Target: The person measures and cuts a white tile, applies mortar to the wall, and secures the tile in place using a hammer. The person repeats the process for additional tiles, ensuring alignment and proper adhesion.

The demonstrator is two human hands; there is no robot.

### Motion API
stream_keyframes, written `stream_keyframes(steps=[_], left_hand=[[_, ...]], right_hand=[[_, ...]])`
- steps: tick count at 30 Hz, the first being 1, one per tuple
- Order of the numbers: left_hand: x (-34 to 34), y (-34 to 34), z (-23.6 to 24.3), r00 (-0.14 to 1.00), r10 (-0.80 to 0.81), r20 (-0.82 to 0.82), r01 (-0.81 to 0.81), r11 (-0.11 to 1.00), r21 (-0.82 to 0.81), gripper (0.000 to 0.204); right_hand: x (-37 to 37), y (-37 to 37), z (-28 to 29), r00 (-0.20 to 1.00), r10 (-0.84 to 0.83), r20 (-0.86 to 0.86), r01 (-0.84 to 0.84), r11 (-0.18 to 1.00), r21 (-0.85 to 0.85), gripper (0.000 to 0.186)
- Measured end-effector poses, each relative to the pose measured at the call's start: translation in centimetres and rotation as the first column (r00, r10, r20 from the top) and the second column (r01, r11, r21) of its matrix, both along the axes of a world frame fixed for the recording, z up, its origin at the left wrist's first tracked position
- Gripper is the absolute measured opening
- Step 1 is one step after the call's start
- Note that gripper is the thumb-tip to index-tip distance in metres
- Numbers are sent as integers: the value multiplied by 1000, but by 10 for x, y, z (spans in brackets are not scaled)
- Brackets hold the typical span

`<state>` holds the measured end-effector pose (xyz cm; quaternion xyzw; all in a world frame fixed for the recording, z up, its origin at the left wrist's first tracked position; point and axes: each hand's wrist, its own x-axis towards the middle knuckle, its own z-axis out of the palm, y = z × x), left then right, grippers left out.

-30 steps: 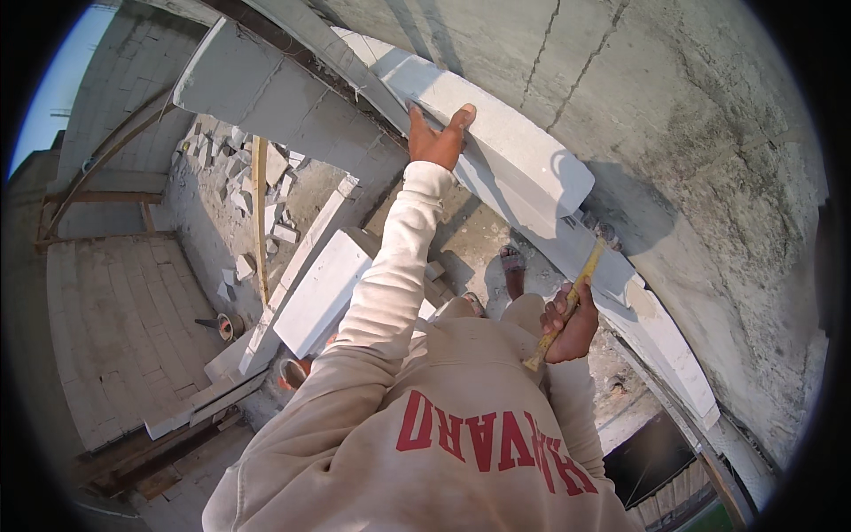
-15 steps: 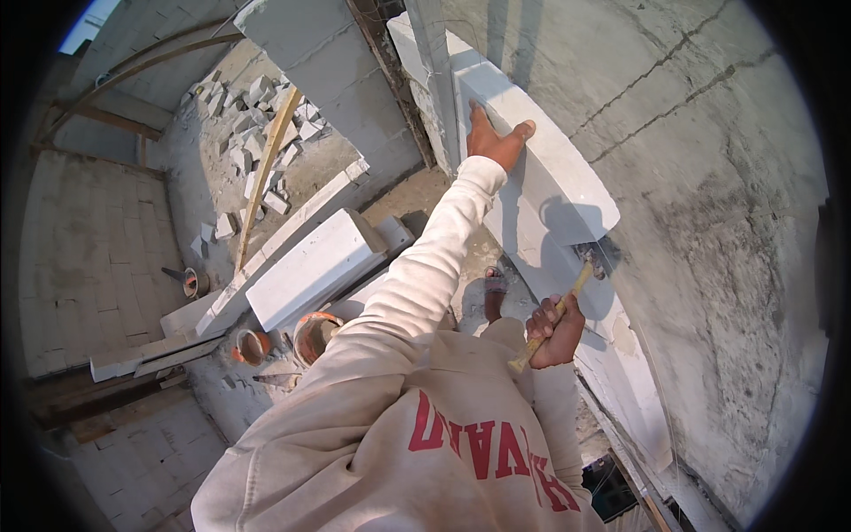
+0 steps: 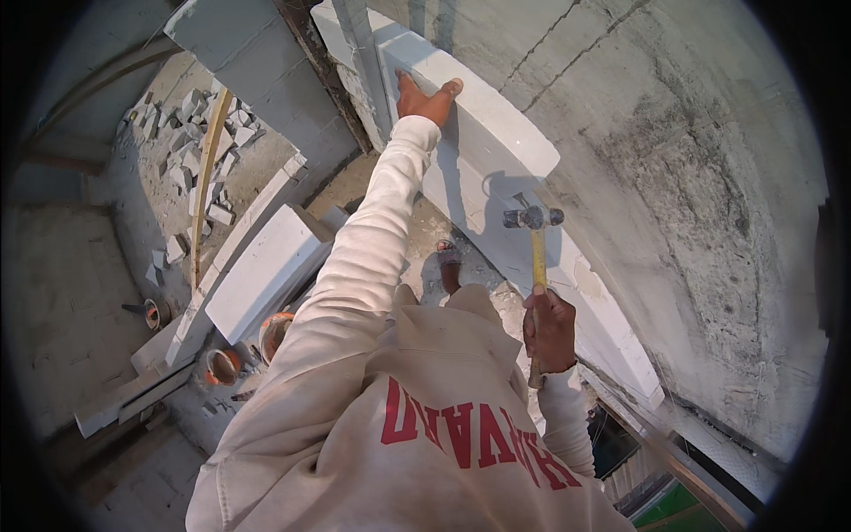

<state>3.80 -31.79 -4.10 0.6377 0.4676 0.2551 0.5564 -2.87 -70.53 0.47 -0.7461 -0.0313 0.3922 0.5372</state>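
A long white block (image 3: 510, 133) lies on top of a white block course (image 3: 483, 235) along the grey wall. My left hand (image 3: 428, 102) is spread over the near edge of this upper block, thumb on its top and fingers toward its far end, pressing rather than wrapping round. My right hand (image 3: 551, 330) is closed round the yellow handle of a hammer (image 3: 539, 253). The hammer's dark metal head is raised near the block's close end, and it appears apart from the block.
The rough grey wall (image 3: 656, 151) runs along the right. Left of me are a large white block (image 3: 266, 270), orange buckets (image 3: 222, 365) and a low block wall (image 3: 235, 244). A wooden pole (image 3: 210, 168) leans by broken block pieces (image 3: 191, 146). My foot (image 3: 448, 257) shows below.
The hammer has come away from the block's near end, and its head now shows in full. My left hand keeps its place on the block. The whole view has shifted right.
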Motion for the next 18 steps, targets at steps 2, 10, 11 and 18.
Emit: stream_keyframes(steps=[2, 10, 11, 18], left_hand=[[0, 3, -5, 1000, 11, 14, -11, 1000, 2, 122], [6, 8, -19, 1000, 14, 25, -16, 996, 85, 123], [5, 11, -17, 1000, 3, 18, -4, 997, 80, 124], [4, 16, -24, 998, -23, 50, 22, 999, 32, 130]], right_hand=[[9, 21, 37, 986, -4, 165, -14, 994, 109, 40], [108, 107, 46, 500, 307, 810, -113, 950, -291, 42], [114, 112, 46, 507, 385, 771, -160, 921, -355, 42], [94, 101, 55, 596, 398, 697, -120, 903, -412, 46]])
